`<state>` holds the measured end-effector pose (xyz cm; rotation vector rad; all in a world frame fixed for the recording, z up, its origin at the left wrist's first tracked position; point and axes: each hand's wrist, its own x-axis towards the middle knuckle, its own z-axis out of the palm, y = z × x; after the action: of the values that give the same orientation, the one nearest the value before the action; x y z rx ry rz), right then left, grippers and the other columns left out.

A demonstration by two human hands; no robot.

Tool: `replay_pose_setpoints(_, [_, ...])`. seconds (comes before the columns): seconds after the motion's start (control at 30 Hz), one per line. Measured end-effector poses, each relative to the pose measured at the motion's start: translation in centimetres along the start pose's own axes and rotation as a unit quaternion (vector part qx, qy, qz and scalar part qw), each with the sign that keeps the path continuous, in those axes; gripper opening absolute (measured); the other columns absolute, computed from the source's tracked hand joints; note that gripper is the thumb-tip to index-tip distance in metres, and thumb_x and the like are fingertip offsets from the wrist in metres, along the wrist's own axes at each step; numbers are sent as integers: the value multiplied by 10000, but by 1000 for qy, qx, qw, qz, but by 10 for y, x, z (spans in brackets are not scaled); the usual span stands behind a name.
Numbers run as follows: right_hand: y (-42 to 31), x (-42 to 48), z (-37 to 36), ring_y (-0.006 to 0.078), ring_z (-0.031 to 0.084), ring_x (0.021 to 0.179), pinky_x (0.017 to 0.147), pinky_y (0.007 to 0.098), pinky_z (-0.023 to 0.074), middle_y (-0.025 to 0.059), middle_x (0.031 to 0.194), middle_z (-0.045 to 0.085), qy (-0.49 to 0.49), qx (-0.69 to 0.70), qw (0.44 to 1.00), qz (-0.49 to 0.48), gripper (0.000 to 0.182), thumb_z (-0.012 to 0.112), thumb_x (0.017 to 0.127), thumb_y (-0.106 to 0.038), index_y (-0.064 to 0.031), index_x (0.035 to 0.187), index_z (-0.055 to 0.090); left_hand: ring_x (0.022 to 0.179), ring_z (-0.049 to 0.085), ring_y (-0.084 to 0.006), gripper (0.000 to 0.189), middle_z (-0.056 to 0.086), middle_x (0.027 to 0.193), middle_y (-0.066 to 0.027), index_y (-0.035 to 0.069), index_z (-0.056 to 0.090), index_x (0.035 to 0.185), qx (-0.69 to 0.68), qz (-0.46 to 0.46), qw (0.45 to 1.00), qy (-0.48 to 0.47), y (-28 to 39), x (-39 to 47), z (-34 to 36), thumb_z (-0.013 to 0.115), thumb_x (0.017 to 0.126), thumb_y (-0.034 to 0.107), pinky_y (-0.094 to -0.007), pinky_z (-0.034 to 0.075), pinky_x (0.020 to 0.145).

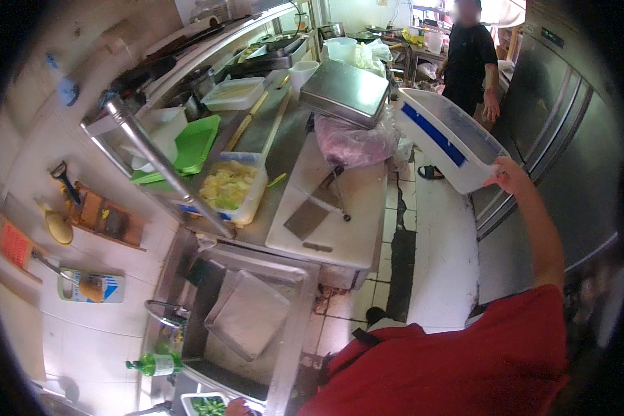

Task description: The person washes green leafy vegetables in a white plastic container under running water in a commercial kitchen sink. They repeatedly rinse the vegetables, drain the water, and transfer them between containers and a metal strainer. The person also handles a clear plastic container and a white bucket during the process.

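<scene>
My right hand (507,176) grips the near end of a translucent plastic tub (429,143) with a blue strip, held out tilted in front of the steel refrigerator doors. At the bottom edge, part of my left hand (237,407) shows beside a white tray of chopped green vegetables (208,405); whether its fingers hold the tray is hidden. A cleaver (307,221) and a metal skimmer or ladle (325,205) lie on the white cutting board (356,229). Left of it stands a plastic tub of cut pale vegetables (229,187).
A steel sink (291,343) holds a metal tray (249,314). A green bottle (158,364) stands at its edge. A metal scale (346,91) sits above a bag of pink meat (353,140). Another person (468,57) stands ahead in the aisle, beside the refrigerator (556,130).
</scene>
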<state>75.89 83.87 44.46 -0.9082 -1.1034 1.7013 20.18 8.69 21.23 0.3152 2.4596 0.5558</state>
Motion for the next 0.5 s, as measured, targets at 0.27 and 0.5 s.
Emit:
replay_pose_setpoints(0.27, [-2,236,-219,249,582,829,708,374,502,135,978,579,39,-518,825,-225,354,593,834,-244,29,1052,539,820,602,-299,170,610,812,-143,47,617,827,198,94,975,43,-36,-61,41,482,785,142,-433,464,695])
replay_pose_setpoints(0.5, [3,347,-189,320,582,787,668,424,488,160,879,588,19,-572,817,-69,408,612,785,-330,32,961,545,820,589,-308,173,610,834,-145,41,618,824,156,42,986,39,-37,-195,81,496,840,163,-387,464,737])
